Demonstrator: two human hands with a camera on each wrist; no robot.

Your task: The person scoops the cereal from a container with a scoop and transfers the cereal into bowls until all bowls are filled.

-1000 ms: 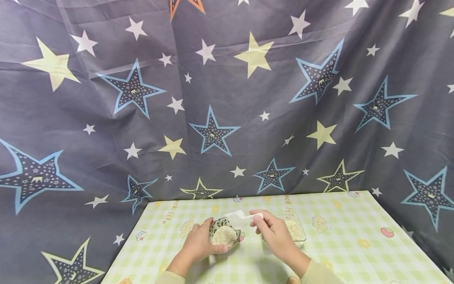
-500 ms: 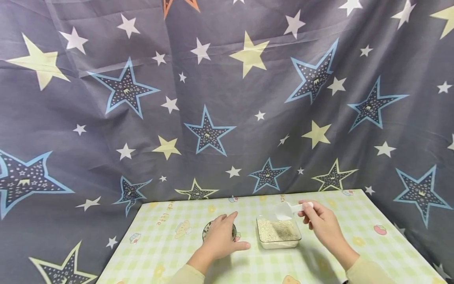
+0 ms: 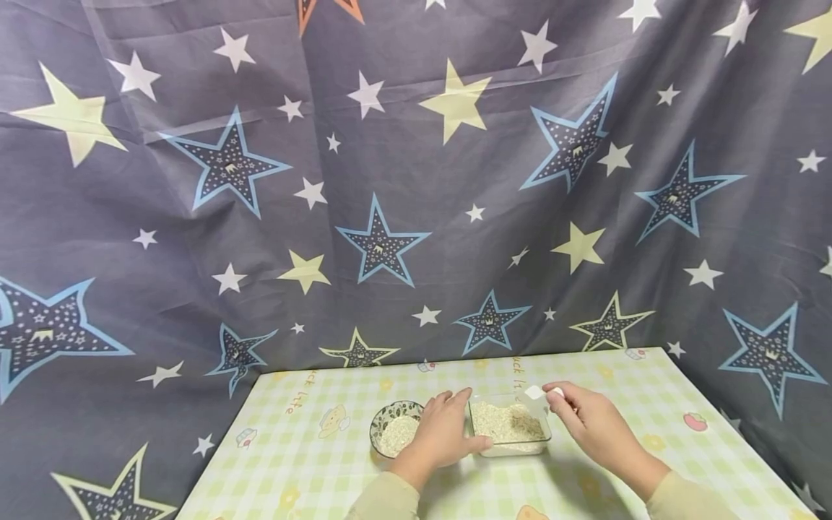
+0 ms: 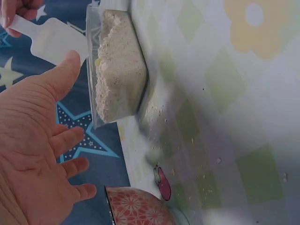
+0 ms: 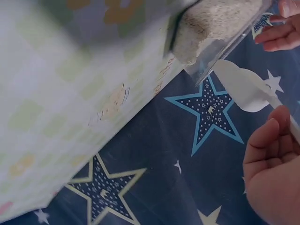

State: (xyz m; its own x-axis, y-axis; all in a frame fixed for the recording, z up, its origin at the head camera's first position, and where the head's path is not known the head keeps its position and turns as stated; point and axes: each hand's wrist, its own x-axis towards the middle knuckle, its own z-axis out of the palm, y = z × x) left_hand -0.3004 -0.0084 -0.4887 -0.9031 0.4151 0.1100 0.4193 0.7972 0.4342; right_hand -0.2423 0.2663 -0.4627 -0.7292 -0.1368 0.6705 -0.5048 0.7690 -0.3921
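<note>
My right hand [image 3: 594, 426] pinches the handle of a white scoop [image 5: 243, 89], held at the right rim of a clear rectangular container [image 3: 513, 449]. Pale, oat-like flakes [image 4: 119, 65] fill much of that container, with a darker hollow on the right side. My left hand [image 3: 445, 430] is spread between the container and a patterned bowl [image 3: 383, 417], its thumb near the container's left rim. In the left wrist view its fingers are apart and hold nothing. More pale flakes [image 3: 398, 435] lie in the bowl, partly behind the left hand; red flowers cover the bowl's outside [image 4: 140, 208].
A green-and-white checked cloth [image 3: 312, 462] with printed cartoons covers the table. Several stray flakes [image 4: 192, 140] are scattered on it between bowl and container. Behind the table hangs a dark curtain [image 3: 416, 310] printed with stars.
My left hand has let go of the bowl and moved right to the container. My right hand has carried the scoop from over the bowl to the container's right side, lowering slightly since half a second ago.
</note>
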